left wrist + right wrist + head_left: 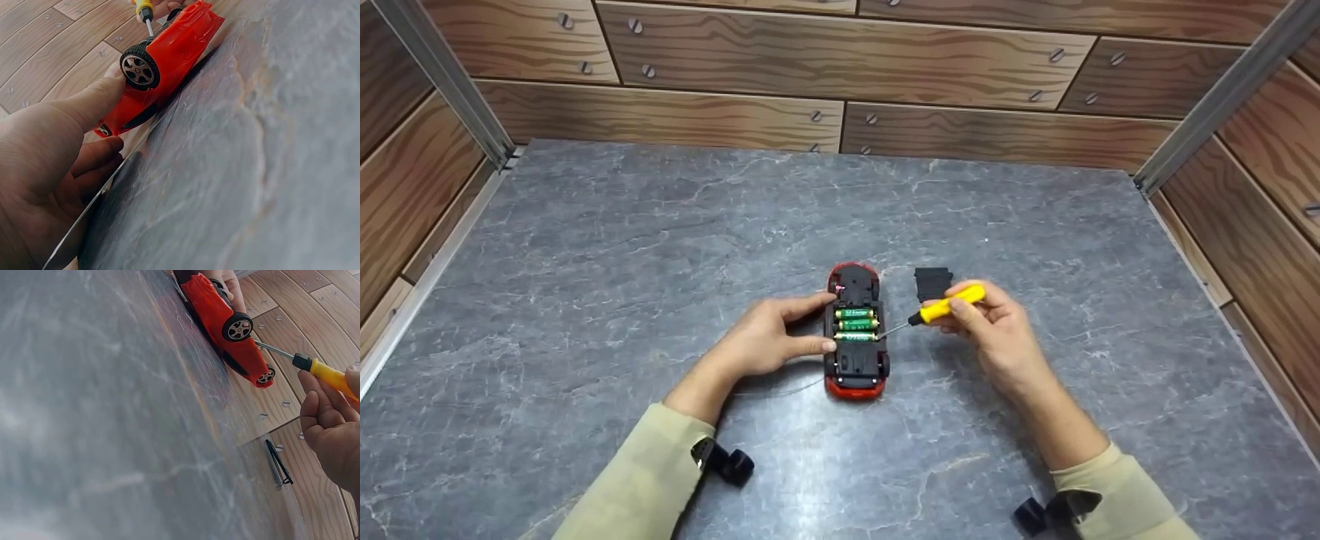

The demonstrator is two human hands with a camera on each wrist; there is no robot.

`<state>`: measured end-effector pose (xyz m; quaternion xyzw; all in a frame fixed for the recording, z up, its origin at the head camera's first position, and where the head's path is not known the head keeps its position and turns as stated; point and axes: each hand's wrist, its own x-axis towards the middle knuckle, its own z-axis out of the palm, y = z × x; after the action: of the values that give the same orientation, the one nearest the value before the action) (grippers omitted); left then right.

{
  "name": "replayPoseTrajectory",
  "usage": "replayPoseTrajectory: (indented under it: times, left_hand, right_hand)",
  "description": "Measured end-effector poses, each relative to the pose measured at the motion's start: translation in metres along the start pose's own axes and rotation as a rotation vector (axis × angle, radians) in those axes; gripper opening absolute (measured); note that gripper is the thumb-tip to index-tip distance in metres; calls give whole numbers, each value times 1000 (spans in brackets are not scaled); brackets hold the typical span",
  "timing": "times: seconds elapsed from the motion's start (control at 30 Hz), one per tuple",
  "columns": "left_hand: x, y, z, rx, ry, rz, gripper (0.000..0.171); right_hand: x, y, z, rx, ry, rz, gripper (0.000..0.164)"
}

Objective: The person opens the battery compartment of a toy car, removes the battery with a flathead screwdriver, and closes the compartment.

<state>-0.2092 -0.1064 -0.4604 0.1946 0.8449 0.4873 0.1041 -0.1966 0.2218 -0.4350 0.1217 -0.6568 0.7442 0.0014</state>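
Observation:
A red toy car (855,364) lies upside down on the table, its black underside facing up. Three green batteries (856,325) sit side by side in its uncovered battery compartment. My left hand (765,337) holds the car by its left side, thumb and forefinger spread along the edge. In my right hand (1005,337) is a screwdriver with a yellow handle (966,298), pinched between thumb and fingers. Its metal tip meets the right end of the battery nearest me. A black battery cover (932,282) lies right of the car, partly behind the right hand.
The grey marbled table (660,225) is bordered by wood-patterned walls (840,60) and metal corner posts (1215,97). A thin wire (787,391) lies on the table by the car. Black wrist devices (731,463) are strapped over both sleeves.

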Motion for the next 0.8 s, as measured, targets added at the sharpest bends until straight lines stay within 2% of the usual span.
replayPoseTrajectory:
  times: [0.2,0.3,0.53,0.7,0.8]
  left_hand:
    - [-1,-2,-1,-10,5,12,74]
    - [-2,-2,-2,-10,7,13,74]
    - [0,0,-1,-13,9,-3,75]
    - [0,1,0,-24,4,-11,76]
    - [0,0,-1,-30,2,-12,76]
  right_hand:
    - [0,0,2,32,-11,10,14]
    - [0,-2,3,14,-8,13,16]
    - [-5,-16,11,-247,-9,-78,18]
    - [-11,-27,23,-362,-68,-199,12]
    - [-14,-30,29,-432,-98,-281,14]
